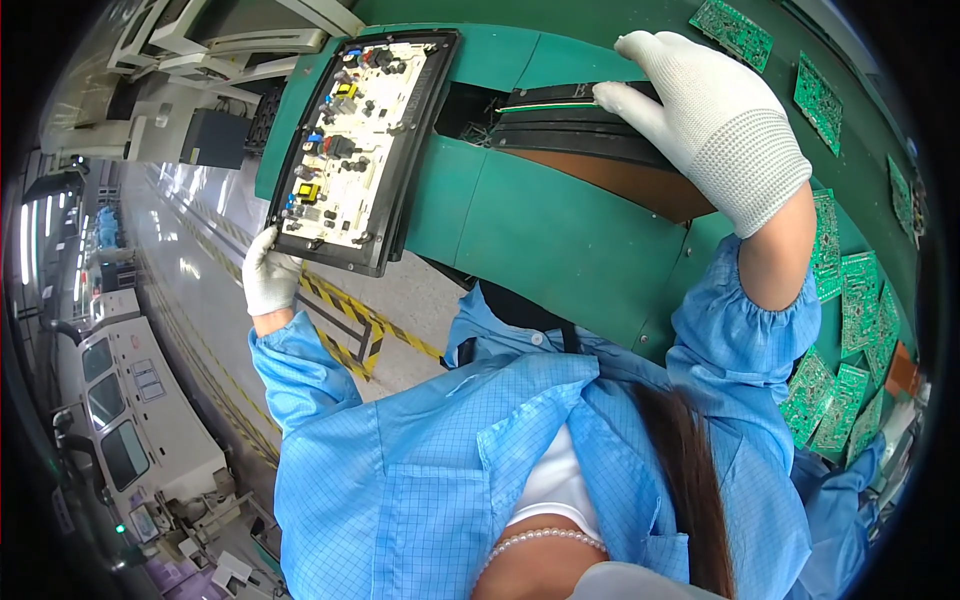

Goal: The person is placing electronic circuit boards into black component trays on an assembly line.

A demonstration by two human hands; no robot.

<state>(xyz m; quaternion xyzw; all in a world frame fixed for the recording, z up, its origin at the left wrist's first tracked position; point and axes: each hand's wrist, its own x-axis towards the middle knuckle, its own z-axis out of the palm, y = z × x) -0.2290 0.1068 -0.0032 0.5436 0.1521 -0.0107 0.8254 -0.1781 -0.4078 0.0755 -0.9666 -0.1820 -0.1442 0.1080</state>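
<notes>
My left hand [268, 272], in a white knit glove, grips the lower corner of a black carrier frame [420, 140]. The frame holds a pale circuit board [352, 140] studded with black, blue and yellow components. It sits tilted over the left edge of the green workbench [540, 230]. My right hand [715, 115], also gloved, rests on a stack of black trays [575, 125] in an opening in the bench, fingers spread over the top tray's edge. A thin green and white strip runs along that top tray.
Several green bare circuit boards [850, 300] lie along the right side of the bench, more at the far edge [733, 30]. Grey machines [130, 400] stand at the left beside a floor with yellow-black tape [350, 320]. My blue coat fills the bottom.
</notes>
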